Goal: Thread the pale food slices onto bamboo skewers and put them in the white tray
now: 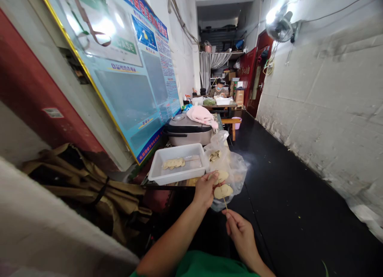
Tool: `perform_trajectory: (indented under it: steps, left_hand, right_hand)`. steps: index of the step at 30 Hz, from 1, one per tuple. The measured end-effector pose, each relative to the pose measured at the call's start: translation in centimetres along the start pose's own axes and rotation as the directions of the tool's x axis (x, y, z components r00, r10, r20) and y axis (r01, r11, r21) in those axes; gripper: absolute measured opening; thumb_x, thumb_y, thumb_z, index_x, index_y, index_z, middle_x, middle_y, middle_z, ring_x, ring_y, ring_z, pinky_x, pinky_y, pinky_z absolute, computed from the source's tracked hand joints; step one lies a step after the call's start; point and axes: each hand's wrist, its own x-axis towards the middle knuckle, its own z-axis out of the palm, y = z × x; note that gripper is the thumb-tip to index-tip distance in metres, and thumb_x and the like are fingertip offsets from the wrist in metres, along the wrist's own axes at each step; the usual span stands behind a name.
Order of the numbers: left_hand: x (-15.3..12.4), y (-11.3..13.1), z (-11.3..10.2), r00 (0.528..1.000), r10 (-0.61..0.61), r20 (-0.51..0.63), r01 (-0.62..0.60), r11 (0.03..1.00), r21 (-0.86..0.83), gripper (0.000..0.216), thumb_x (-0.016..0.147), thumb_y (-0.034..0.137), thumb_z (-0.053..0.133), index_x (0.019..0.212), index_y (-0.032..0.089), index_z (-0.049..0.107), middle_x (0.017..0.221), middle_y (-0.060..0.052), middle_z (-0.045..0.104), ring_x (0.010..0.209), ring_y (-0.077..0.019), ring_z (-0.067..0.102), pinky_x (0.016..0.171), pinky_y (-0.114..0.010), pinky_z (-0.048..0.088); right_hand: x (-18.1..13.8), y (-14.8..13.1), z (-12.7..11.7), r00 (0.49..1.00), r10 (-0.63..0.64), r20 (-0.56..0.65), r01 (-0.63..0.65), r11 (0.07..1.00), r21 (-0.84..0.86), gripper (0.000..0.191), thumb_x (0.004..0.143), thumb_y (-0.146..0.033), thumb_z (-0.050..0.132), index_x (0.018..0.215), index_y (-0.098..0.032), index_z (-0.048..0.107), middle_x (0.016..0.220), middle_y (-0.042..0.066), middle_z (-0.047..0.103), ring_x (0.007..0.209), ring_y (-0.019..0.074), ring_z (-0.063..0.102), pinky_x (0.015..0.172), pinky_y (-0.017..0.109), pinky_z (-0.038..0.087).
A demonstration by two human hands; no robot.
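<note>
My left hand [204, 192] pinches a pale, thin slice [222, 175] that looks like potato, at the upper end of a thin wooden skewer [225, 204]. Lower on the stick sit more such slices [223, 191], overlapping. The bare lower end of the skewer is between the thumb and fingers of my right hand [241, 230]. Behind the slices lies a clear plastic bag [238, 162] with sliced pieces [214, 156] in it. Left of the bag, a white plastic tray [153, 170] holds a loaded skewer of overlapping slices [174, 163].
Beyond the tray is a grey and black appliance [188, 134] with a pink cloth [202, 115] on it. A person [220, 89] sits at a farther table. A poster board [125, 89] leans at left; folded brown fabric [98, 189] lies below. Dark floor [287, 197] runs along the right.
</note>
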Motion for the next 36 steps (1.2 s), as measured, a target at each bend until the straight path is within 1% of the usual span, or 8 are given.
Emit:
perform_trajectory:
  steps: [5, 8, 12, 15, 22, 27, 32, 36]
  left_hand:
    - [-0.8, -0.9, 0.3, 1.000, 0.031, 0.005, -0.031, 0.999, 0.032, 0.041, 0.049, 0.028, 0.084, 0.081, 0.008, 0.068, 0.067, -0.006, 0.067, 0.062, -0.0157, 0.063, 0.064, -0.029, 0.052]
    - [-0.9, -1.0, 0.3, 1.000, 0.017, -0.005, -0.017, 1.000, 0.004, 0.041, 0.052, 0.028, 0.083, 0.085, 0.009, 0.068, 0.073, -0.006, 0.068, 0.066, -0.0153, 0.063, 0.066, -0.028, 0.052]
    - [-0.9, -0.8, 0.2, 0.997, -0.051, 0.059, 0.052, 0.998, -0.020, 0.039, 0.058, 0.028, 0.081, 0.089, 0.011, 0.066, 0.082, -0.008, 0.069, 0.074, -0.0175, 0.065, 0.070, -0.030, 0.053]
    - [-0.9, -1.0, 0.0, 0.993, -0.065, 0.099, 0.062, 0.998, 0.032, 0.036, 0.058, 0.026, 0.081, 0.086, 0.009, 0.065, 0.079, -0.009, 0.069, 0.071, -0.0188, 0.066, 0.069, -0.032, 0.054]
    - [-1.0, -1.5, 0.1, 0.994, -0.065, 0.087, 0.060, 0.996, 0.059, 0.036, 0.056, 0.025, 0.081, 0.084, 0.008, 0.066, 0.075, -0.008, 0.069, 0.066, -0.0176, 0.065, 0.066, -0.031, 0.054]
    - [-0.8, -0.8, 0.1, 0.985, -0.074, 0.159, 0.072, 0.997, 0.016, 0.035, 0.064, 0.031, 0.076, 0.090, 0.010, 0.066, 0.083, -0.009, 0.069, 0.073, -0.0170, 0.065, 0.067, -0.029, 0.053]
    - [-0.3, -0.6, 0.1, 0.992, -0.085, 0.096, 0.084, 0.996, 0.022, 0.038, 0.060, 0.023, 0.078, 0.094, 0.011, 0.065, 0.081, -0.007, 0.069, 0.068, -0.0144, 0.063, 0.064, -0.026, 0.052]
    - [-0.2, -1.0, 0.0, 0.994, -0.069, 0.083, 0.066, 0.997, 0.035, 0.037, 0.056, 0.019, 0.081, 0.089, 0.011, 0.067, 0.078, -0.006, 0.068, 0.066, -0.0131, 0.062, 0.063, -0.025, 0.051]
  right_hand:
    - [0.2, 0.0, -0.2, 1.000, -0.009, -0.030, 0.008, 1.000, -0.022, 0.048, 0.082, -0.051, 0.053, 0.097, -0.010, 0.070, 0.047, -0.006, 0.041, 0.044, 0.0103, 0.036, 0.044, 0.022, 0.029]
    - [0.3, 0.1, -0.3, 0.999, -0.018, -0.043, 0.017, 0.999, -0.028, 0.047, 0.082, -0.051, 0.053, 0.098, -0.010, 0.070, 0.048, -0.006, 0.041, 0.044, 0.0105, 0.036, 0.045, 0.022, 0.029]
    - [0.4, 0.2, -0.4, 0.997, -0.032, -0.066, 0.030, 0.999, -0.029, 0.046, 0.082, -0.050, 0.053, 0.097, -0.010, 0.071, 0.048, -0.006, 0.041, 0.045, 0.0108, 0.038, 0.047, 0.022, 0.031]
    - [0.5, 0.1, -0.4, 0.997, -0.025, -0.069, 0.024, 1.000, -0.020, 0.047, 0.081, -0.052, 0.053, 0.096, -0.011, 0.071, 0.047, -0.006, 0.041, 0.044, 0.0106, 0.037, 0.045, 0.022, 0.030]
    - [0.5, -0.2, -0.3, 0.997, 0.000, -0.074, 0.001, 1.000, 0.015, 0.047, 0.080, -0.052, 0.054, 0.095, -0.010, 0.071, 0.047, -0.006, 0.040, 0.044, 0.0110, 0.036, 0.045, 0.023, 0.029]
    - [0.6, 0.0, -0.4, 0.997, 0.011, -0.076, -0.008, 0.999, 0.040, 0.048, 0.079, -0.053, 0.055, 0.095, -0.010, 0.070, 0.046, -0.007, 0.039, 0.042, 0.0093, 0.032, 0.042, 0.022, 0.027]
    - [0.5, 0.2, -0.4, 0.998, 0.029, -0.059, -0.025, 0.998, 0.063, 0.047, 0.079, -0.053, 0.055, 0.095, -0.011, 0.070, 0.047, -0.007, 0.038, 0.042, 0.0090, 0.032, 0.041, 0.021, 0.025]
    - [0.5, 0.5, -0.4, 0.999, 0.009, -0.054, -0.007, 0.999, 0.049, 0.044, 0.081, -0.050, 0.055, 0.095, -0.011, 0.070, 0.047, -0.007, 0.039, 0.043, 0.0092, 0.033, 0.043, 0.021, 0.026]
